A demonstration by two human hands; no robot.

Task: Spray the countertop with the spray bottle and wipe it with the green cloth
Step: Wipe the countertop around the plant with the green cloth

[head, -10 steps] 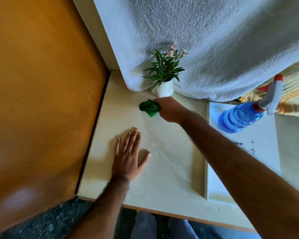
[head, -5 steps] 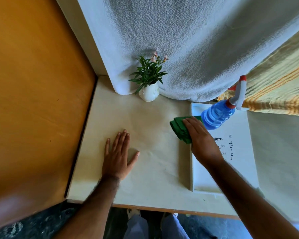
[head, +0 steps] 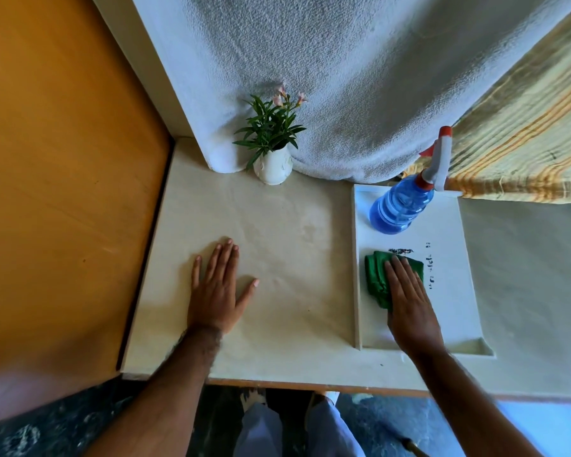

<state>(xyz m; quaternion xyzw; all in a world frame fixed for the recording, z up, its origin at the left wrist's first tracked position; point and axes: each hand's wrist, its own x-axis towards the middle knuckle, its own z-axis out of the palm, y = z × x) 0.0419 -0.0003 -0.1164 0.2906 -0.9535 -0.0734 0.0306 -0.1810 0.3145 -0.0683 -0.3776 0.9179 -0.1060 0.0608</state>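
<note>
Flat right hand (head: 409, 305) presses green cloth (head: 378, 278); left hand (head: 216, 291) splayed on countertop (head: 277, 225).

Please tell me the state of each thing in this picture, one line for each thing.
green cloth: bunched, on the white tray, under the right hand.
right hand: flat, pressing the cloth.
left hand: flat on the countertop, fingers spread, holding nothing.
spray bottle: upright on the tray, untouched.
white tray: lying on the countertop.
flower vase: upright.
countertop: faintly blotchy.

Cloth (head: 378, 278) lies on tray (head: 455, 291), bottle (head: 398, 209) behind it.
</note>
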